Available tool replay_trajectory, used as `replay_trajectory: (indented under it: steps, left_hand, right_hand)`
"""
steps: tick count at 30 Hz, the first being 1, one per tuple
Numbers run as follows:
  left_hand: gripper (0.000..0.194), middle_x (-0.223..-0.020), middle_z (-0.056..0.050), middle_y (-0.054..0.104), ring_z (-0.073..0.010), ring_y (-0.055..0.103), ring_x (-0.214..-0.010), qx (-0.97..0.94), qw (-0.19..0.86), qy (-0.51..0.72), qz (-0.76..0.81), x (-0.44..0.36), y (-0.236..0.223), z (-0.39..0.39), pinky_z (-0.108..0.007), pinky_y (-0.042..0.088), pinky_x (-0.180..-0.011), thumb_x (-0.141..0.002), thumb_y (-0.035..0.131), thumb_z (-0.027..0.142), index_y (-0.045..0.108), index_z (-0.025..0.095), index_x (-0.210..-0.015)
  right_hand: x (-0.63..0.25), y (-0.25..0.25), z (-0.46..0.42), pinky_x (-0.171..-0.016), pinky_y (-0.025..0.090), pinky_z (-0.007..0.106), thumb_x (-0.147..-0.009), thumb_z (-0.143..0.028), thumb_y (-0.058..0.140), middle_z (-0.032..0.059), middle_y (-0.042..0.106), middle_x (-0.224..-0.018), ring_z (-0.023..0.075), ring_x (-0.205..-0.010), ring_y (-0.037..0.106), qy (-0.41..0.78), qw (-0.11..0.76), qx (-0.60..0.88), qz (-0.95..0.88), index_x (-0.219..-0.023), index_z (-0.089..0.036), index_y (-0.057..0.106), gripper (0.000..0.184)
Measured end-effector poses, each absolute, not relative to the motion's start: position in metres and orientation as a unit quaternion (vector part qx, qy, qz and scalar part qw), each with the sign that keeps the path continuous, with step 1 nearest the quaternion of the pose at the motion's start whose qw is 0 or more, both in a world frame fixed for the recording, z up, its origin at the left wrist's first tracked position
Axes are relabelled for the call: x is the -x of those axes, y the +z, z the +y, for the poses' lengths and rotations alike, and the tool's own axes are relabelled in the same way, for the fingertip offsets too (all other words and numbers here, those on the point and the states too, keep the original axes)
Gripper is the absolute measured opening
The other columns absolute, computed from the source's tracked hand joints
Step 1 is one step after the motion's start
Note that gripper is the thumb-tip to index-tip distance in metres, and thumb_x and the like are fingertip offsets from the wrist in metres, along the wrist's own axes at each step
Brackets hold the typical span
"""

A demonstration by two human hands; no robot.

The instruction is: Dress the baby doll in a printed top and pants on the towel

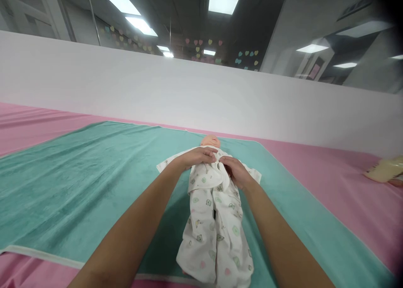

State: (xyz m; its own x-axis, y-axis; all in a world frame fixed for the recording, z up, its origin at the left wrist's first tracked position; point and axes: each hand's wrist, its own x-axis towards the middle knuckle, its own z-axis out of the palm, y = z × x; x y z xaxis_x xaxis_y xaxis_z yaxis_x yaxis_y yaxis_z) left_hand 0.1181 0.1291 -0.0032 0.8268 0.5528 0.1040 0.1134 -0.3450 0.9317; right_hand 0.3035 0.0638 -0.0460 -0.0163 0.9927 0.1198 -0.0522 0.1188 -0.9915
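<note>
A baby doll (211,141) lies on its back on a teal blanket (103,174), its head at the far end. It wears a white baby shirt (203,179) and white pants (204,229), both printed with small animals and pastel spots. My left hand (201,155) rests on the shirt's chest, fingers bent and pinching the front edge. Opposite it, my right hand (234,169) is also closed on the shirt's front near the middle. Between my fingertips the two edges almost meet. Any fastener there is too small to make out.
Pink cloth (315,174) lies beneath and around the blanket. A low white wall (157,86) runs behind, with dark glass above it bearing heart-shaped stickers (198,48). At the far right edge sits a pale yellow object (384,169), partly cut off.
</note>
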Motion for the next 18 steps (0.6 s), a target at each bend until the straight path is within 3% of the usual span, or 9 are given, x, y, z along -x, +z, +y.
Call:
replay_trajectory:
  steps: [4,10,18]
  left_hand:
    - [0.025,-0.142,0.003,0.038,-0.0274,0.041,-0.124,-0.797,0.529,0.203,0.207,-0.1184,-0.0050,0.1292,-0.033,0.039,-0.100,-0.072,0.061,0.045,0.065,0.021,-0.072]
    - [0.027,-0.142,0.003,0.038,-0.0259,0.041,-0.124,-0.799,0.525,0.205,0.211,-0.1196,-0.0059,0.1290,-0.034,0.039,-0.101,-0.074,0.059,0.047,0.064,0.021,-0.074]
    - [0.028,-0.144,0.002,0.036,-0.0257,0.039,-0.125,-0.807,0.510,0.197,0.222,-0.1231,-0.0087,0.1288,-0.034,0.038,-0.101,-0.075,0.058,0.046,0.067,0.022,-0.087]
  right_hand:
    - [-0.3030,-0.0468,0.0630,-0.047,0.019,0.025,-0.070,-0.039,0.066,-0.0045,0.041,-0.056,0.0081,-0.049,0.030,0.502,0.551,0.428,-0.511,-0.063,-0.018,0.053,0.025]
    - [-0.3007,-0.0453,0.0611,-0.044,0.017,0.024,-0.071,-0.046,0.064,-0.0047,0.035,-0.053,0.0077,-0.047,0.028,0.470,0.523,0.460,-0.542,-0.064,-0.017,0.053,0.031]
    - [-0.3043,-0.0437,0.0606,-0.044,0.022,0.023,-0.076,-0.048,0.059,-0.0018,0.041,-0.058,0.0082,-0.050,0.034,0.476,0.509,0.453,-0.556,-0.058,-0.017,0.048,0.038]
